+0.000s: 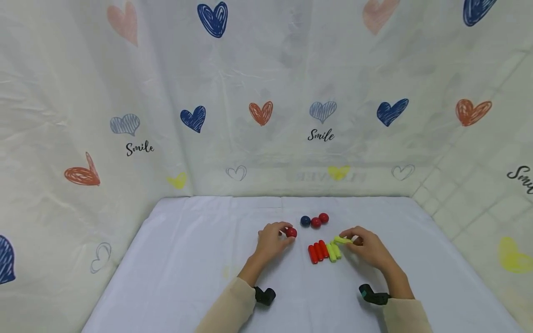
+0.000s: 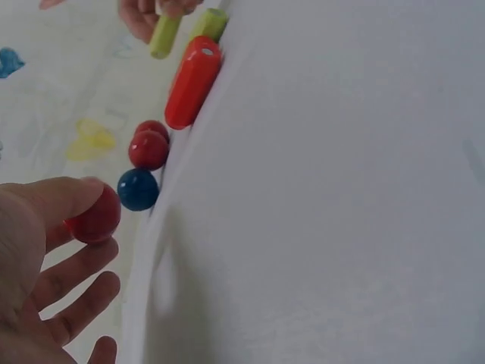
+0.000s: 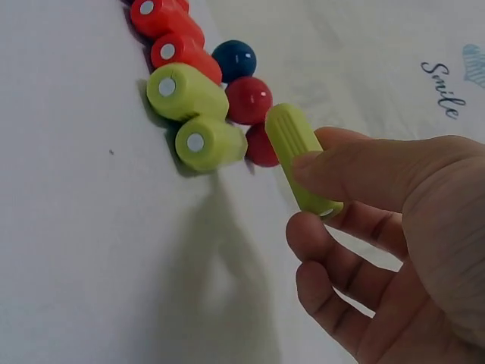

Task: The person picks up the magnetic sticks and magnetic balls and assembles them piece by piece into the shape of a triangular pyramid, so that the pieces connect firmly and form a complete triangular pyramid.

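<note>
My left hand (image 1: 272,241) pinches a red ball (image 2: 98,216) between thumb and fingers, above the white cloth. On the right, my right hand (image 1: 368,247) holds a yellow-green rod (image 3: 294,155) between thumb and forefinger, just past the end of a row. That row has several red rods (image 1: 318,251) with two yellow-green rods (image 3: 186,91) beside them at its right end; pale round spots show on their ends. Behind the row lie a dark blue ball (image 1: 306,221) and two red balls (image 1: 316,222) in a line, close together.
A white cloth (image 1: 187,259) covers the table, which meets a heart-printed backdrop (image 1: 233,148) at its far edge. Dark wrist cameras (image 1: 265,296) jut from both wrists above the cloth.
</note>
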### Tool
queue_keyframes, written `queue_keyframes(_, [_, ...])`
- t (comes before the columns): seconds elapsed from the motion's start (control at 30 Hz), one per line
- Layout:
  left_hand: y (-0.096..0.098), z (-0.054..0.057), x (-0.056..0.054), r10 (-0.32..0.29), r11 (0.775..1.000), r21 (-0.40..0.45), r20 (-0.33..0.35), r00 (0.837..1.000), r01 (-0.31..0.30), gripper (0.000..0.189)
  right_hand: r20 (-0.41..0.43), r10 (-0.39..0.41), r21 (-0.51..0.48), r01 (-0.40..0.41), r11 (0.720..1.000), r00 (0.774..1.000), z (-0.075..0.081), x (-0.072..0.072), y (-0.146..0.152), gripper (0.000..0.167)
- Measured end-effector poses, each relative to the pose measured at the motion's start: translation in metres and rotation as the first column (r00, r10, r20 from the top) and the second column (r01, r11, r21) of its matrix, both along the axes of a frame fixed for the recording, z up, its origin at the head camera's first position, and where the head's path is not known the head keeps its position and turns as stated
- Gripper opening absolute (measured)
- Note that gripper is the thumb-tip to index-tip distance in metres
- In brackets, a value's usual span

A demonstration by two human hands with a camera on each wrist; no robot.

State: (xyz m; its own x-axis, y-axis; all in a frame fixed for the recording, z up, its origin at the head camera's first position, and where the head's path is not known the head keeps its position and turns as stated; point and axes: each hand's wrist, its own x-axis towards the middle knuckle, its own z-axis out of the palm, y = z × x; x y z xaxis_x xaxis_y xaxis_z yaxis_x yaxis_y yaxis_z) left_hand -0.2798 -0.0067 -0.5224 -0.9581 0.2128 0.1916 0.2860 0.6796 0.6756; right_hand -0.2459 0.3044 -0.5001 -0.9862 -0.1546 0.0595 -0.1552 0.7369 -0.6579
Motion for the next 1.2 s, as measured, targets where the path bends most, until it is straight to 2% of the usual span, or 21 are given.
queue_keyframes(0.2, [-0.013,0.006,0.014,-0.03,0.994,0.104,0.03,0.999,0.027,0.035,-0.023,0.045,-0.031,-0.046,0.998,0.999,0.008,-0.001,-0.018,0.022])
queue_keyframes(0.37, [-0.027,0.006,0.02,-0.036,0.989,0.147,0.04,0.999,0.03,0.033,-0.047,0.111,-0.043,-0.113,0.993,0.993,0.012,-0.001,-0.036,0.021])
queue_keyframes(0.6, [-0.041,0.005,0.024,-0.055,0.977,0.208,0.063,0.996,0.04,0.034,-0.063,0.187,-0.087,-0.192,0.978,0.98,0.016,-0.005,-0.063,0.021])
queue_keyframes(0.9, [-0.049,0.005,0.028,-0.046,0.968,0.25,0.102,0.994,0.02,0.034,-0.061,0.256,-0.107,-0.261,0.959,0.965,0.023,-0.012,-0.1,0.021])
queue_keyframes(1.03, [-0.051,0.005,0.029,-0.046,0.966,0.259,0.093,0.995,0.021,0.032,-0.05,0.28,-0.129,-0.285,0.95,0.959,0.022,-0.014,-0.11,0.023])
queue_keyframes(1.2, [-0.052,0.005,0.03,-0.069,0.963,0.264,0.064,0.996,0.05,0.032,-0.019,0.294,-0.142,-0.294,0.945,0.956,0.02,-0.016,-0.12,0.024])
